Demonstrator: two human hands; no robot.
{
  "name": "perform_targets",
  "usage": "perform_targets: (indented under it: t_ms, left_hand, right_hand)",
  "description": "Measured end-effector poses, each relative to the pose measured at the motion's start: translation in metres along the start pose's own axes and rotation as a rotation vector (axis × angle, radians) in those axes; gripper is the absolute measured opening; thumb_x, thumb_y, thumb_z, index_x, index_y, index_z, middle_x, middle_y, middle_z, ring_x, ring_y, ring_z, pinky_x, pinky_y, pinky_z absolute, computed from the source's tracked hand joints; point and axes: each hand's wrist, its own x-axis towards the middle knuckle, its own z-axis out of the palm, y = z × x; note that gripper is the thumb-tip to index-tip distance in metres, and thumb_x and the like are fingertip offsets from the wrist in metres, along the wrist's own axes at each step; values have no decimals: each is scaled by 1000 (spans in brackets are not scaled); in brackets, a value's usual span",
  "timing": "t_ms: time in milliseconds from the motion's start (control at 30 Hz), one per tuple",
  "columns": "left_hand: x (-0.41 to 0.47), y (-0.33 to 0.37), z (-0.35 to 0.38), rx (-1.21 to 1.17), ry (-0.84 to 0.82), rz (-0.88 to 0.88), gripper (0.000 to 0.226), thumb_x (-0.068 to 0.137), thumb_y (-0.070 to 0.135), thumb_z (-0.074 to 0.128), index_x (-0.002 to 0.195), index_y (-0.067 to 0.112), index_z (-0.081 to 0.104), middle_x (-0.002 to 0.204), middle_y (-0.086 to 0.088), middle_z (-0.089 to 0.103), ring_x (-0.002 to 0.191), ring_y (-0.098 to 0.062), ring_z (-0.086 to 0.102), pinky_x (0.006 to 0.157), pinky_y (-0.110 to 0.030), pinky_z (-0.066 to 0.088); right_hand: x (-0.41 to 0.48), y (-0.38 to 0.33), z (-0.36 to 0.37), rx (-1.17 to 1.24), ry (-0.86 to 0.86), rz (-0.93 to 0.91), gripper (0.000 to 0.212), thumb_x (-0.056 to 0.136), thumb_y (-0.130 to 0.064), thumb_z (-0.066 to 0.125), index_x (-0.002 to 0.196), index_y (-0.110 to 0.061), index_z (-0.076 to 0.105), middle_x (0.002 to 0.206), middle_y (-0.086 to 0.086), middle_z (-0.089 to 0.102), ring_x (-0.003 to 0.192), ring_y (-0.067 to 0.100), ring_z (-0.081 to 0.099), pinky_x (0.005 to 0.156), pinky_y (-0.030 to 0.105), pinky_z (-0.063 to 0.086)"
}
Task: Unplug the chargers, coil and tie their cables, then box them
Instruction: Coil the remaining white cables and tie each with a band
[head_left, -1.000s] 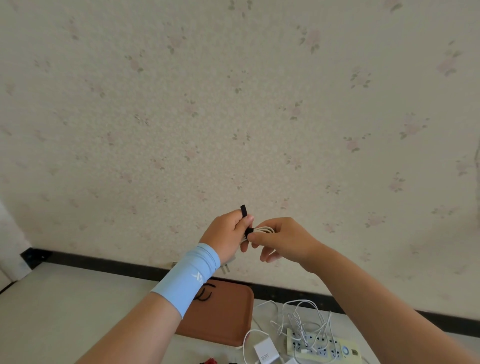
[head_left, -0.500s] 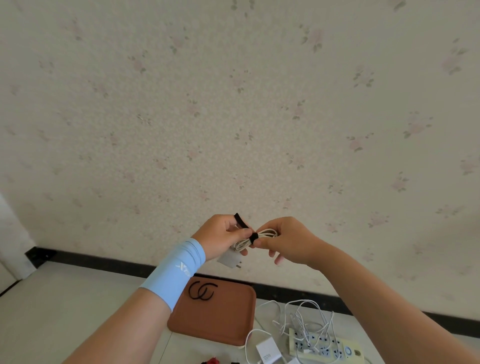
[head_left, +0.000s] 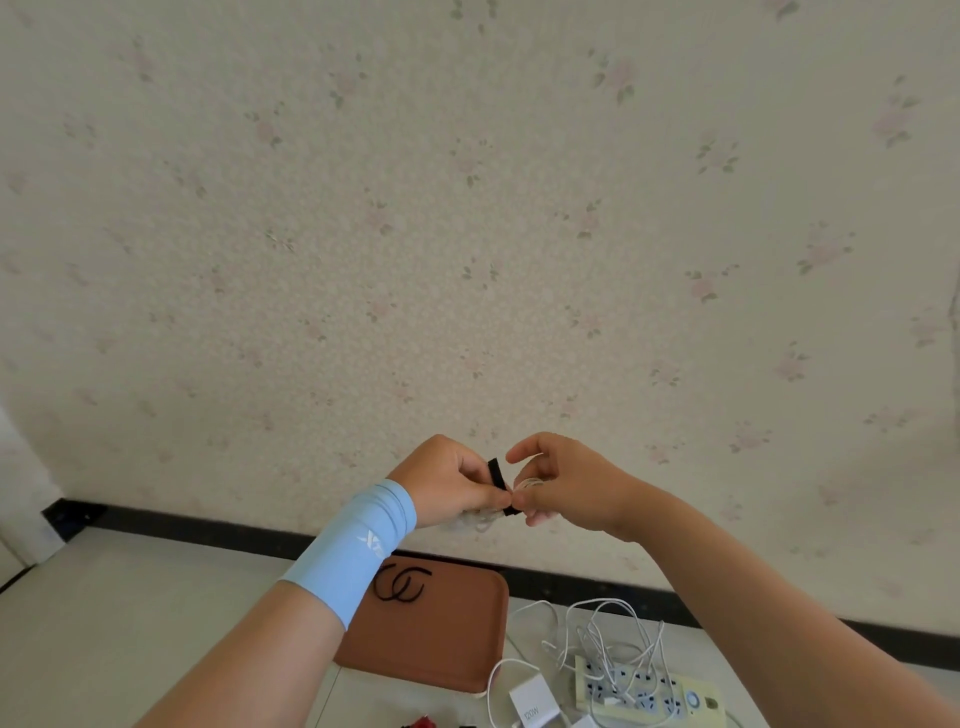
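Coiled white charger cable (head_left: 528, 483), at six o'clock, is being gripped by right hand (head_left: 569, 486) while left hand (head_left: 447, 488) is pinching thin black fabric strap (head_left: 497, 475); tying likely, snug wrapping needed next.

soft even daylight, wide-angle edge distortion

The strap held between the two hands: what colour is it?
The strap is black, seen best in the head view.
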Motion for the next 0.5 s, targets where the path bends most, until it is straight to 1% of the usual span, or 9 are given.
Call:
perform_targets:
  t_ms: [67,133,167,267,300,367,400,467,500]
  left_hand:
    - [1,-3,-2,3,-27,-29,16,76,33,81,72,18,78,74,0,74,72,-8,64,81,-28,53]
    - [0,-7,-4,-51,-46,-45,15,78,33,80,75,18,79,79,1,75,81,-11,68,86,-27,52]
    - [0,-7,-4,-87,-44,-53,14,78,33,79,75,19,78,80,2,76,82,-10,69,87,-26,52]
    - [1,-10,-3,-184,-38,-84,14,80,31,78,68,24,76,70,9,72,71,-1,63,80,-23,47]
    - [2,-11,-1,-210,-37,-96,14,80,31,78,69,25,75,69,10,71,70,0,62,81,-24,47]
    - [4,-13,2,-271,-19,-122,10,79,33,80,83,26,74,78,7,75,80,-6,68,90,-30,51]
    - [5,-14,3,-300,10,-137,21,78,34,81,95,27,70,85,3,76,86,-11,70,93,-32,52]
    - [5,-12,5,-301,87,-152,39,76,34,82,107,29,59,90,-2,76,87,-15,72,85,-29,54]
    - [5,-10,5,-281,112,-132,39,77,33,82,107,29,58,89,-2,76,85,-15,72,81,-27,53]
  right_hand:
    - [-1,0,0,-33,-7,-34,44,84,-5,77,120,-19,56,97,7,75,82,24,75,90,48,59]
    - [-1,-1,-1,-16,-5,-72,45,82,-2,78,119,-16,58,94,6,76,84,26,75,89,49,59]
    - [-2,-3,-2,-3,3,-91,45,81,0,78,118,-15,58,92,6,76,84,26,75,88,47,60]
    - [-2,-7,-2,5,48,-139,43,79,6,79,113,-11,60,88,4,76,80,18,73,79,30,60]
    - [-3,-9,-1,-4,61,-151,42,78,6,79,112,-12,61,87,4,76,79,16,73,77,26,58]
    - [-2,-9,-2,-15,88,-161,41,77,6,80,109,-13,62,87,3,76,79,16,73,76,25,58]
    - [-2,-9,-2,-18,100,-165,41,77,5,81,108,-14,63,87,3,77,80,17,74,76,27,59]
    - [-2,-8,-2,-24,120,-171,41,75,2,83,107,-16,64,89,2,77,82,21,75,80,32,61]
    - [-2,-7,-1,-24,131,-173,41,75,2,83,106,-17,64,89,2,77,83,22,75,81,33,61]
